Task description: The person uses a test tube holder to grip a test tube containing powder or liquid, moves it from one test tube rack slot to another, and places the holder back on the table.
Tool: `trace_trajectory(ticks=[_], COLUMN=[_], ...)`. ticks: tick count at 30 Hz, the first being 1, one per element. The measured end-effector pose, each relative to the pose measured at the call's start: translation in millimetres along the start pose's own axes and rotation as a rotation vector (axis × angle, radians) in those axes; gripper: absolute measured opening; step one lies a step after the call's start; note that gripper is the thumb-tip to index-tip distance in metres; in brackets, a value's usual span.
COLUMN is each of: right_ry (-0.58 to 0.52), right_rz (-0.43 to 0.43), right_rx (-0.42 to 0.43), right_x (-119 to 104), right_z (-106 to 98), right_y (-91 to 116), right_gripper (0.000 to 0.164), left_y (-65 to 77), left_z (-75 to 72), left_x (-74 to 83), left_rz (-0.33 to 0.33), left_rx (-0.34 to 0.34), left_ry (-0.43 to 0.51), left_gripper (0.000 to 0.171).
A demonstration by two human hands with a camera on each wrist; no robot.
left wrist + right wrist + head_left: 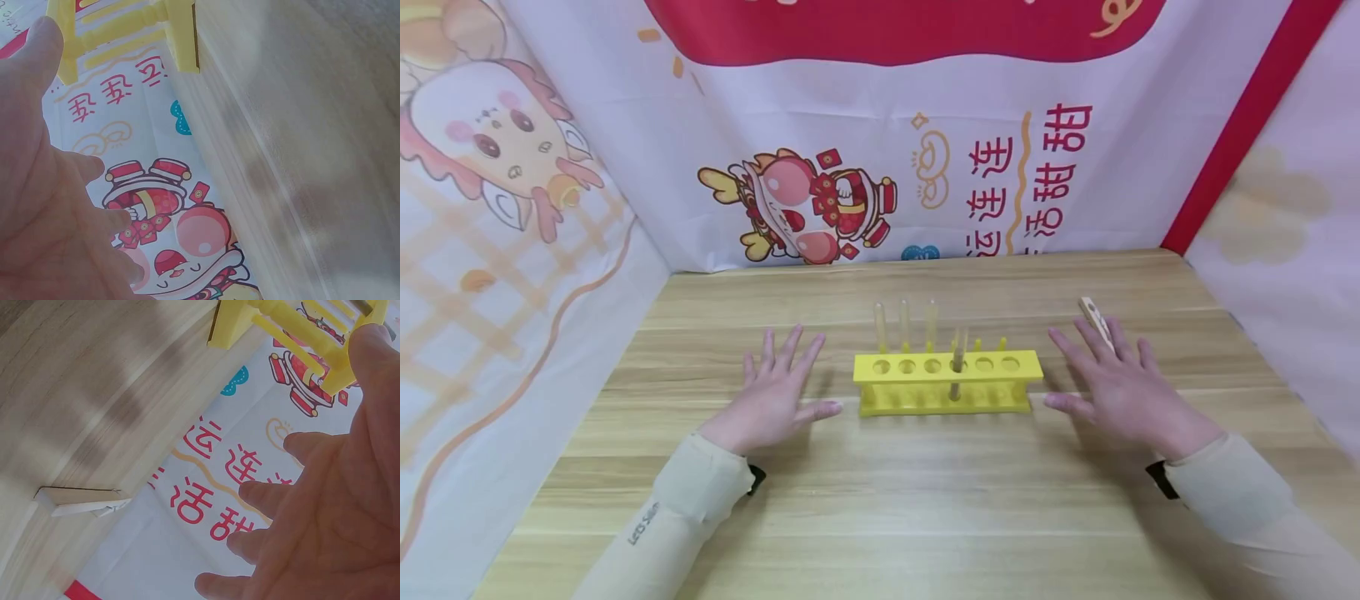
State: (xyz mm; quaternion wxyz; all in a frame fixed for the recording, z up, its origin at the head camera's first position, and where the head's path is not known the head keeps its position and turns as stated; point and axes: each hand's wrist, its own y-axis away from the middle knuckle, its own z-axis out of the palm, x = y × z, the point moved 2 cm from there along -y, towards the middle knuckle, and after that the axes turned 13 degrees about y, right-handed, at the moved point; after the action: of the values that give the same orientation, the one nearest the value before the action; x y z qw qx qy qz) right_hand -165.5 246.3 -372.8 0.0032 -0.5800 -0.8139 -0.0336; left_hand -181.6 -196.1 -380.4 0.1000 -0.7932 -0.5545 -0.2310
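In the head view, the yellow rack stands at 3 o'clock from your splayed left hand and 9 o'clock from your equally splayed right hand. The left wrist view shows it at 1 o'clock from your palm; the right, at 12.

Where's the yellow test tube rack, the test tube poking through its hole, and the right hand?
Yellow test tube rack [923,378]: head view, front of its top plate.
Test tube [958,360]: head view, its middle, by the top plate.
Right hand [319,519]: right wrist view, its palm.
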Motion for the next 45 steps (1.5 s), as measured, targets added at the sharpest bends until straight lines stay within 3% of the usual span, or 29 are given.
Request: trace_trajectory(ticks=[24,35,40,45], right_ry=[-0.004,-0.05,-0.043,-0.013], right_rz=[0.003,0.044,0.068,0.105], right_rx=[0.013,-0.021,-0.035,-0.038], right_x=[8,29,48,69], right_z=[-3,-1,3,8], right_y=[-1,-2,-9,-22], right_gripper=[0.091,0.094,0.097,0.097], left_y=[1.9,2.7,-1.4,-7.1], left_z=[-1.3,1.5,7.1,13.1], left_x=[2.2,2.6,3.0,0.8], left_rz=[-0.032,-0.026,0.011,0.028], left_rx=[0.005,0.002,-0.012,-0.027], left_ry=[-0.025,0.008,0.101,0.332], left_gripper=[0.1,0.1,0.095,0.092])
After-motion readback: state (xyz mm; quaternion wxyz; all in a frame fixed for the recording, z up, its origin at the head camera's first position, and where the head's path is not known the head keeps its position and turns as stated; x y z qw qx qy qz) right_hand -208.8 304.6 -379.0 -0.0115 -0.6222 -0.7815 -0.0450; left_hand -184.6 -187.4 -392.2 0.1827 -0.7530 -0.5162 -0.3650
